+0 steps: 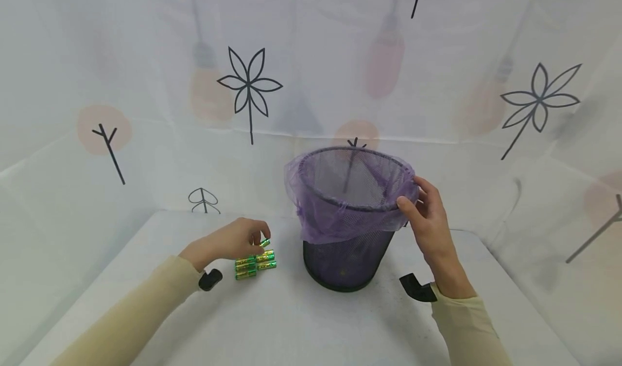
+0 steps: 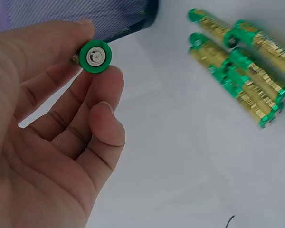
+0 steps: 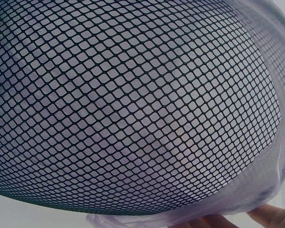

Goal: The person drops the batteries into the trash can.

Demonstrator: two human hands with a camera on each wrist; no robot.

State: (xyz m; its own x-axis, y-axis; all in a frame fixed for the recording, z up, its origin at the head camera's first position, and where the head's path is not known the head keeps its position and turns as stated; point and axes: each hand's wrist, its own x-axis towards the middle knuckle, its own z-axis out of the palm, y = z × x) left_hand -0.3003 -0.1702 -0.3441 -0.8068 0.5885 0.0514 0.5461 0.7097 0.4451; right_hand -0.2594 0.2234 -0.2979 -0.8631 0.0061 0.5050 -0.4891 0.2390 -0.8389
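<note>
Between the thumb and fingertips of my left hand (image 1: 235, 240) is a green and gold battery (image 2: 96, 56), its flat end facing the camera in the left wrist view. Several more such batteries (image 1: 245, 266) lie side by side on the white table just below that hand. My right hand (image 1: 431, 223) grips the rim of a dark mesh wastebasket (image 1: 340, 266), thumb on the near side and fingers round the far side. A thin purple bin bag (image 1: 323, 225) lines the basket and hangs over its rim. In the right wrist view the mesh wall (image 3: 142, 104) fills most of the picture, with fingertips (image 3: 270, 216) along the bottom.
The white table (image 1: 286, 323) carries the basket right of the batteries. Behind it hangs a pale curtain (image 1: 311, 101) printed with plants and lamps. A black wrist mount (image 1: 210, 279) sits on the left cuff, and another (image 1: 418, 289) on the right.
</note>
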